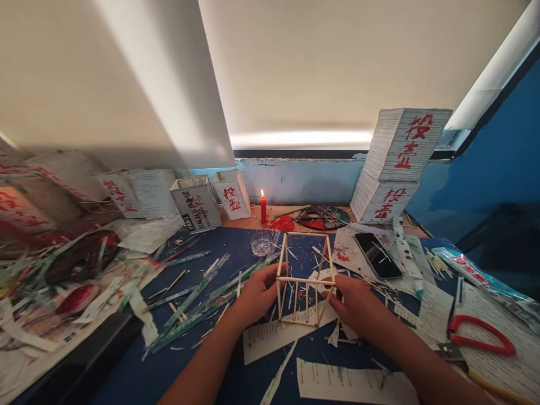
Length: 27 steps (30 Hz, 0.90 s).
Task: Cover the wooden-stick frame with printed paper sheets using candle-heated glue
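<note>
The stick framework (306, 280), a box-like piece of slender pale rods, is at the centre of the view, slightly low, over the dark blue work surface (225, 239). The left hand (258, 292) pinches its left side at mid-height between thumb and fingers; the right hand (352, 295) pinches the opposite side at a corner joint. Gripping from both sides probably spares the thin rods from twisting and leaves the near face unobstructed. Whether the lower end bears on the printed paper strip (259, 344) or hangs just above it cannot be determined. A lit red candle (264, 209) stands upright at upper centre, beyond the hands, presumably to have flame within reach yet clear of the loose paper nearest the forearms. A clear glass dish (260, 243) sits just in front of it. The phone (377, 256) lies flat, right of centre. Red-handled scissors (481, 344) rest on paper at lower right, apparently parked beside the working arm. Lettered white boxes (390, 169) are stacked at upper right, seemingly to conserve space.
</note>
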Tool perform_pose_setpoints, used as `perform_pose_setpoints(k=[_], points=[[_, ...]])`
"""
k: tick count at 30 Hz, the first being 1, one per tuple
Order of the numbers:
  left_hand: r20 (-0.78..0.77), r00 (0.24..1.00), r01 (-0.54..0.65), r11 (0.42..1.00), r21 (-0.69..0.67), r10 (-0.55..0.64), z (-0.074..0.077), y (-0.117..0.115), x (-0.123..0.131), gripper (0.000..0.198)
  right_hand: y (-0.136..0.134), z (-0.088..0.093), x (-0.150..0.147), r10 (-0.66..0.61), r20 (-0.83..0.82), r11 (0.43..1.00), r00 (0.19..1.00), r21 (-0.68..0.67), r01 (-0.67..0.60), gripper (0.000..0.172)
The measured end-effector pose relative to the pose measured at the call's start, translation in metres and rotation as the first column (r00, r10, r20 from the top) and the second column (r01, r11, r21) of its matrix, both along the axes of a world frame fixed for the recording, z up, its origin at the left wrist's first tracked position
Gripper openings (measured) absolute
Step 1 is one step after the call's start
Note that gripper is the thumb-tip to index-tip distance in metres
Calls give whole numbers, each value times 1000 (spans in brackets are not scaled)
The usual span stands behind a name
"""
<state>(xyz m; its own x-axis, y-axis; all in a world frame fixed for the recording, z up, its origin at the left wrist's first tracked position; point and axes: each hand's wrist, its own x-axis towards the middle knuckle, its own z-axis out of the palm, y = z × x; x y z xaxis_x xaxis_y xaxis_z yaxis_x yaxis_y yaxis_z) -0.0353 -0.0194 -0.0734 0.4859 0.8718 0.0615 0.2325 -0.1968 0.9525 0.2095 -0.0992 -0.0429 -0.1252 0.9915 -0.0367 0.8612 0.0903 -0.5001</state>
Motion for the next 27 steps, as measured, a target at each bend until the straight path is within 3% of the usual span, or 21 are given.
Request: perform_pose_setpoints(k=[6, 10, 16, 19, 22, 24, 27], points=[[-85, 994, -65, 996, 60, 70, -6, 1, 5, 26, -2, -18, 0, 161, -78, 986, 984, 66, -156, 21], [-154, 979, -115, 986, 119, 133, -8, 0, 4, 21, -6, -24, 4, 170, -116, 983, 979, 84, -161, 21], [-194, 958, -187, 973, 133, 211, -17, 7, 2, 25, -3, -20, -5, 206, -155, 978, 966, 70, -197, 28], [-206, 946, -225, 965, 133, 249, -18, 11, -1, 27, -8, -9, -2, 187, -62, 978, 980, 111, -179, 32], [-210, 941, -239, 961, 137, 264, -6, 10, -8, 29, -34, 8, 28, 88, 80, 987, 993, 125, -97, 33], [-198, 943, -243, 961, 131, 266, 11, 6, -15, 33, -64, 15, 64, -51, 120, 996, 991, 78, 41, 35], [-77, 917, -389, 920, 57, 392, 37, -6, -27, 38, -116, 10, 129, -251, 226, 964, 941, -32, 264, 48]])
